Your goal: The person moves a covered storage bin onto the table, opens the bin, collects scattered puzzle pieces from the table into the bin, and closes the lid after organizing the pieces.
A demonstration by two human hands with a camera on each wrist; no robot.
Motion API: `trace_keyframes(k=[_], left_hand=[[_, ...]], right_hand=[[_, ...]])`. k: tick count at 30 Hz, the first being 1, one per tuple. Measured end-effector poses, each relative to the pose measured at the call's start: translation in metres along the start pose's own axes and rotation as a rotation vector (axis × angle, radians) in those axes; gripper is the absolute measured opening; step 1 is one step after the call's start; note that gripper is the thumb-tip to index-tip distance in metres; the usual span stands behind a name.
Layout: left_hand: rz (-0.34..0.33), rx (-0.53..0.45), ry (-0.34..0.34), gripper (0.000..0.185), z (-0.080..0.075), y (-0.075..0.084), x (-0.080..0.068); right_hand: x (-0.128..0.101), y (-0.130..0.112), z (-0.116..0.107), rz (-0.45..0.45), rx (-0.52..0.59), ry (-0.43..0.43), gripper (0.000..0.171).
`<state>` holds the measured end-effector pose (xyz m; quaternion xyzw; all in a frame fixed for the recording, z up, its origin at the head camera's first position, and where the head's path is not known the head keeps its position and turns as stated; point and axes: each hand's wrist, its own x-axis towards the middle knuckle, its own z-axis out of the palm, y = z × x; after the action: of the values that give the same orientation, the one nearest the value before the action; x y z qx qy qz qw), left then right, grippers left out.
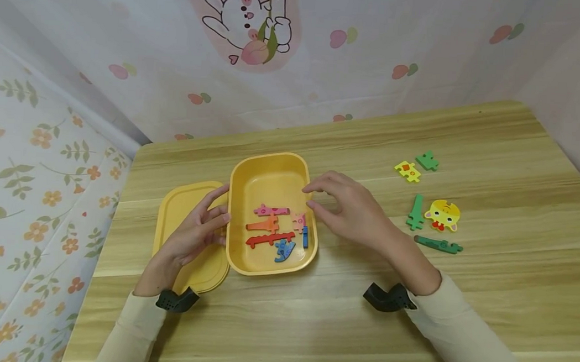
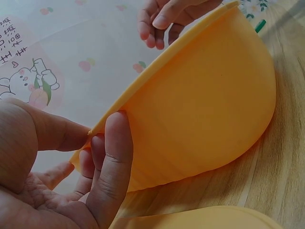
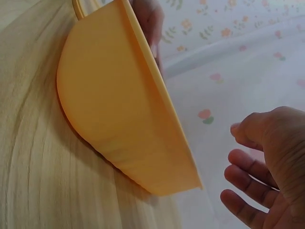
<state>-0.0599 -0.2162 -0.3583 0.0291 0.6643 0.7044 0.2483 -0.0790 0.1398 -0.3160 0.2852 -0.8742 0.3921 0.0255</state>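
Note:
A yellow plastic box (image 1: pixel 273 216) stands on the table with several puzzle pieces on its floor: a pink piece (image 1: pixel 272 210), an orange one (image 1: pixel 263 225), a red one (image 1: pixel 270 239), a blue one (image 1: pixel 284 250), plus another pink and another blue one at the right wall. My left hand (image 1: pixel 199 228) pinches the box's left rim between thumb and fingers; the left wrist view shows this grip closely. Just beyond the right rim hovers my right hand (image 1: pixel 350 209), fingers loosely bent and holding nothing. In the right wrist view, a gap separates its fingers (image 3: pixel 250 171) from the box.
A yellow lid (image 1: pixel 189 197) lies left of the box, partly under my left forearm. To the right are several loose pieces: a yellow one (image 1: pixel 408 171), a yellow animal head (image 1: pixel 443 215) and green ones (image 1: pixel 416 212). A patterned curtain (image 1: pixel 318 50) hangs behind the table.

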Motion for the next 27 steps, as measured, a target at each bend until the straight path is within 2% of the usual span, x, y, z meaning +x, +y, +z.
trace_keyframes(k=[17,27], left_hand=[[0.019,0.001,-0.014,0.071,-0.001,0.0,-0.001],[-0.004,0.014,0.002,0.072,-0.001,0.001,0.0]], right_hand=[[0.002,0.012,-0.011,0.091,-0.039,0.056,0.025],[0.001,0.026,-0.019,0.128,-0.045,0.101,0.025]])
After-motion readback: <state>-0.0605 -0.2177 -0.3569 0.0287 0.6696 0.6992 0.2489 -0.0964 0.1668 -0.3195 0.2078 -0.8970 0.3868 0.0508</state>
